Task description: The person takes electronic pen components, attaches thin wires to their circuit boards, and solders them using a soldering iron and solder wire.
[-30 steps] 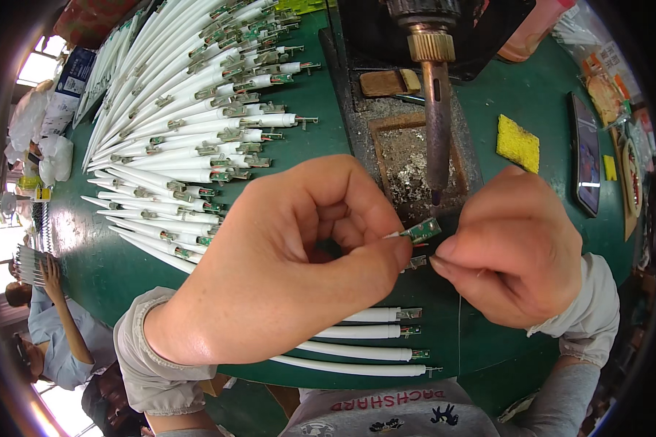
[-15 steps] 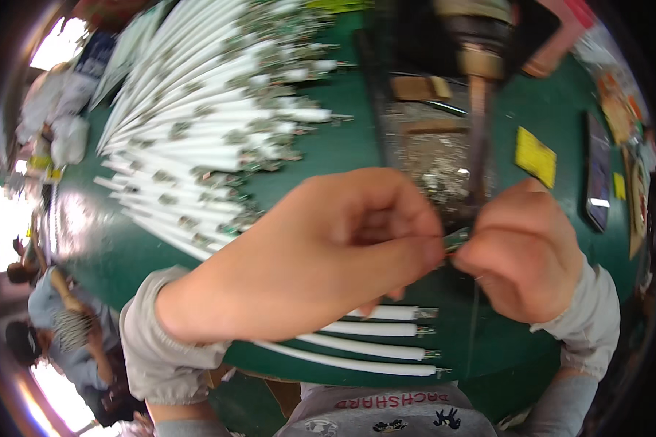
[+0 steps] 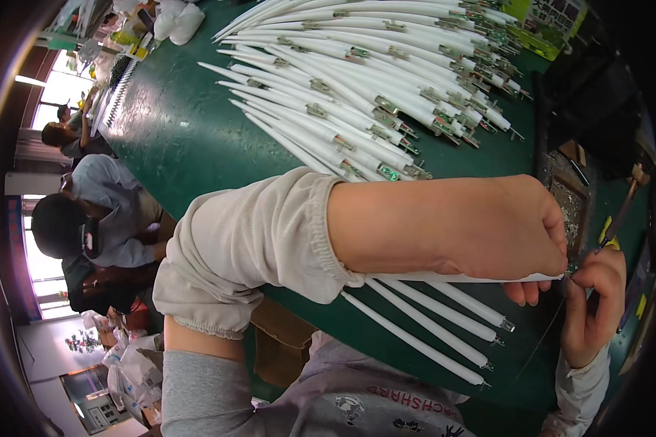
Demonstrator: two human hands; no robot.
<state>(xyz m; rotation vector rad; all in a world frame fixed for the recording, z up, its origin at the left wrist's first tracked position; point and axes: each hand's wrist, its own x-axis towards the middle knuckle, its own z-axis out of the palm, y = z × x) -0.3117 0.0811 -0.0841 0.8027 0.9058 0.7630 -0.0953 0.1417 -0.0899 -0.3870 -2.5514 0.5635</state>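
Note:
My left hand [image 3: 514, 226] is closed around a white tapered tube [image 3: 459, 277] shaped like a slim candle, which lies along the underside of my wrist. The back of the hand hides most of its grip. At the tube's right end, my right hand [image 3: 594, 306] pinches thumb and finger together beside a small greenish tip. What sits between those fingers is too small to make out. A thin wire [image 3: 541, 341] slants down from near them. Just above the right hand, the dark tip of a soldering-iron-like tool [image 3: 619, 216] points downward.
Several similar tubes [image 3: 430, 320] lie below my left forearm. A large fanned pile of tubes [image 3: 357, 62] with small circuit ends covers the far green table [image 3: 168, 120]. A tray [image 3: 567, 207] with metallic bits stands beyond my hands. Other people [image 3: 113, 211] sit at left.
The view has swung left, so table and pile appear farther right. Both hands remain close together; the white tube along my left wrist now shows.

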